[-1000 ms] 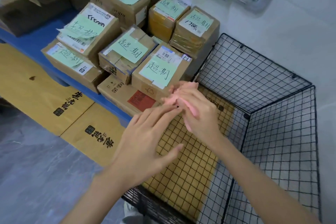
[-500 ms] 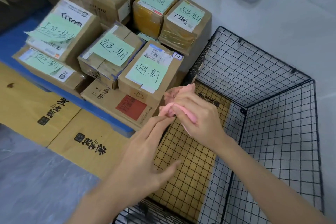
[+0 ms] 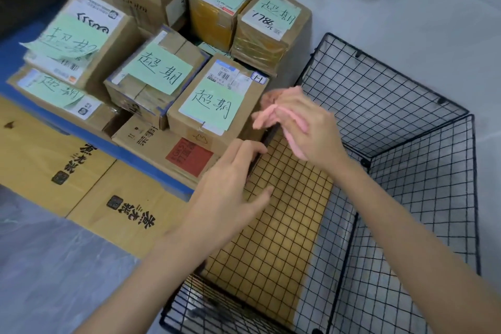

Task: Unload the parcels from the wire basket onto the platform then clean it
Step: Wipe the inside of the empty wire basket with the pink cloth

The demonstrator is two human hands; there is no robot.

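Observation:
The black wire basket (image 3: 423,198) stands on the floor at the right with no parcels inside. My right hand (image 3: 311,130) holds a pink cloth (image 3: 271,114) against the basket's left top rim, near its far corner. My left hand (image 3: 230,187) rests with curled fingers on that same rim, closer to me. Several cardboard parcels (image 3: 214,106) with green handwritten notes are stacked on the blue platform (image 3: 130,154) to the left of the basket.
Flattened yellow-brown cardboard (image 3: 81,179) with black characters lies on the floor in front of the platform and under the basket's left side. A pale wall (image 3: 406,16) rises behind the basket. Grey floor (image 3: 54,279) is at the lower left.
My left hand has moved away from the cloth and down onto the basket's left rim. My right hand stays at the rim with the pink cloth. The camera has shifted closer.

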